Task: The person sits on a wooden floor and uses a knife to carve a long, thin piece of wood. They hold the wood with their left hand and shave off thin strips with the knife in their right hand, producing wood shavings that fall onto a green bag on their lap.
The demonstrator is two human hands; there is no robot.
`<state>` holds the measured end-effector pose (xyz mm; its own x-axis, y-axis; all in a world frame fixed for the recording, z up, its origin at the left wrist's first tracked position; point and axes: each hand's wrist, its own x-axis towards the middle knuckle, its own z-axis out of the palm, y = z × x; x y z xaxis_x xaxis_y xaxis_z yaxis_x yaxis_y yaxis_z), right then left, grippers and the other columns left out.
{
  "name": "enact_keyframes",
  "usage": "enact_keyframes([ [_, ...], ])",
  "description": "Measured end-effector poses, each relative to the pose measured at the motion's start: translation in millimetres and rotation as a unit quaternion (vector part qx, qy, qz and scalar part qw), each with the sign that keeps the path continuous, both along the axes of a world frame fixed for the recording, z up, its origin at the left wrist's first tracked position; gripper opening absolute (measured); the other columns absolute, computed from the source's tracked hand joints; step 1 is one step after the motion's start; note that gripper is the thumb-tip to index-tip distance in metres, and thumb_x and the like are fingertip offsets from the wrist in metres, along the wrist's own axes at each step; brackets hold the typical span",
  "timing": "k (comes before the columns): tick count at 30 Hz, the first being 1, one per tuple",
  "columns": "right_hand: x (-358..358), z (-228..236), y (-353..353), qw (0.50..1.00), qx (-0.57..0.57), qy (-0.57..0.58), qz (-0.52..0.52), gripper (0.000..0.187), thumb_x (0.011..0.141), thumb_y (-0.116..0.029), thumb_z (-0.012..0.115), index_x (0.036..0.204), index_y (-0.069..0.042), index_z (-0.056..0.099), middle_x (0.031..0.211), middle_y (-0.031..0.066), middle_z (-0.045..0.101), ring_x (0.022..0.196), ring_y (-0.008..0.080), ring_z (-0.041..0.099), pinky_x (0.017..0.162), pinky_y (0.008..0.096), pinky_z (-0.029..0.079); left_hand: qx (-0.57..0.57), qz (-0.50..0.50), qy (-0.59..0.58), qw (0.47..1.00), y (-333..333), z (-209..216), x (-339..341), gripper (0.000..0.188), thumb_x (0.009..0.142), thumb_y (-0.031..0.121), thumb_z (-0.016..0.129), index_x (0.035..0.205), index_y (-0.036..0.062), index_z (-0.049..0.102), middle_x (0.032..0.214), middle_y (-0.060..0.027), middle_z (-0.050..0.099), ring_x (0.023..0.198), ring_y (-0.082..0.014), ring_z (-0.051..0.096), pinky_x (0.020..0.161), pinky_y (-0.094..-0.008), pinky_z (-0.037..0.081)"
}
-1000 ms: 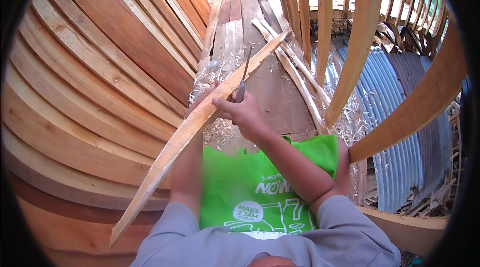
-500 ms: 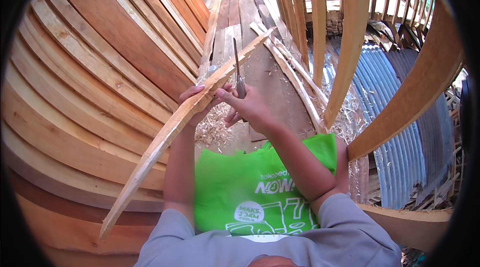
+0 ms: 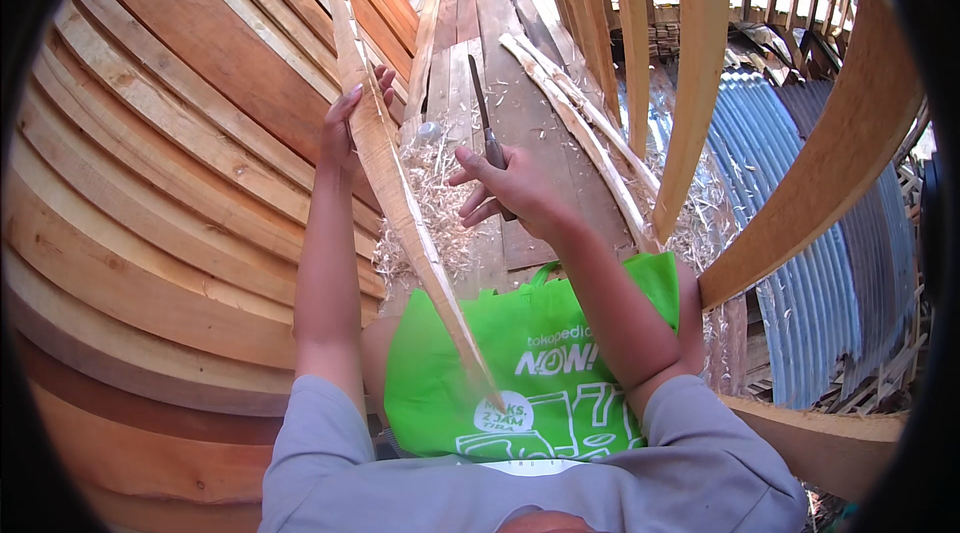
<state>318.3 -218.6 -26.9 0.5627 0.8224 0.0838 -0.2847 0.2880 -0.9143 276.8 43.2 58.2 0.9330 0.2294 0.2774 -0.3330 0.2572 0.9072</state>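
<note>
My left hand [image 3: 343,121] grips a long, tapering strip of carved wood [image 3: 388,171] near its upper half, fingers wrapped behind it. The strip slants from the upper left down to its lower tip over a green bag [image 3: 430,353] on my lap. In my right hand [image 3: 535,191] is a knife [image 3: 480,101] with a long, narrow dark blade pointing up and away. Its handle sits in the palm while the thumb and some fingers stick out to the left. The knife and wood are apart.
Curved planks [image 3: 200,203] form a wall on my left. Pale wood shavings [image 3: 430,208] lie on the plank floor [image 3: 540,218] ahead. Two pale wood strips [image 3: 585,138] lie right of them. Upright curved ribs [image 3: 705,73] and corrugated metal sheets [image 3: 790,223] stand farther right.
My left hand has swung the wood strip from leaning right to leaning left and moved up and left. My right hand has come away from the wood, still holding the knife.
</note>
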Motion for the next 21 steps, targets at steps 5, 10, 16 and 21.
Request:
enact_keyframes([
  [5,9.7,2.2,-13.2,0.999,-0.003,-0.038,0.019,0.055,0.091,-0.045,0.066,0.107,0.008,0.057,0.098,0.0183,0.067,0.082,0.0226,0.070,0.066,0.0345,0.062,0.045,0.027,-0.028,0.998,6.4,22.4,5.5,0.054,0.095,0.014,0.054,0.141,-0.0053,0.034,0.137,-0.0186,0.049,0.121,-0.0244,0.055,0.103,-0.0351,0.049],
  [10,22.1,-5.8,-23.6,0.990,-0.053,-0.110,0.073,0.053,0.081,-0.049,0.074,0.091,0.001,0.060,0.082,0.0106,0.064,0.081,0.0220,0.069,0.064,0.0290,0.058,0.058,0.032,-0.092,0.994,-5.2,27.0,20.8,0.052,0.094,0.005,0.054,0.141,-0.0025,0.033,0.139,-0.0161,0.045,0.133,-0.0286,0.046,0.106,-0.0434,0.047],
  [16,19.5,-6.5,-15.9,0.941,-0.173,-0.291,-0.013,0.050,0.074,-0.030,0.086,0.065,-0.013,0.040,0.061,-0.0058,0.039,0.060,0.0079,0.041,0.054,0.0289,0.040,0.108,0.058,-0.159,0.980,-44.1,37.8,36.3,0.047,0.093,-0.001,0.053,0.136,0.0011,0.037,0.140,-0.0121,0.045,0.134,-0.0269,0.045,0.102,-0.0443,0.051],
  [21,32.0,-39.6,2.6,0.944,-0.114,-0.259,-0.167,0.041,0.070,-0.013,0.085,0.068,-0.006,0.045,0.063,-0.0023,0.045,0.061,0.0099,0.044,0.055,0.0315,0.037,0.178,0.130,-0.199,0.955,-67.6,37.1,38.2,0.048,0.092,-0.004,0.053,0.137,0.0039,0.036,0.141,-0.0120,0.045,0.133,-0.0254,0.046,0.096,-0.0404,0.054],
])
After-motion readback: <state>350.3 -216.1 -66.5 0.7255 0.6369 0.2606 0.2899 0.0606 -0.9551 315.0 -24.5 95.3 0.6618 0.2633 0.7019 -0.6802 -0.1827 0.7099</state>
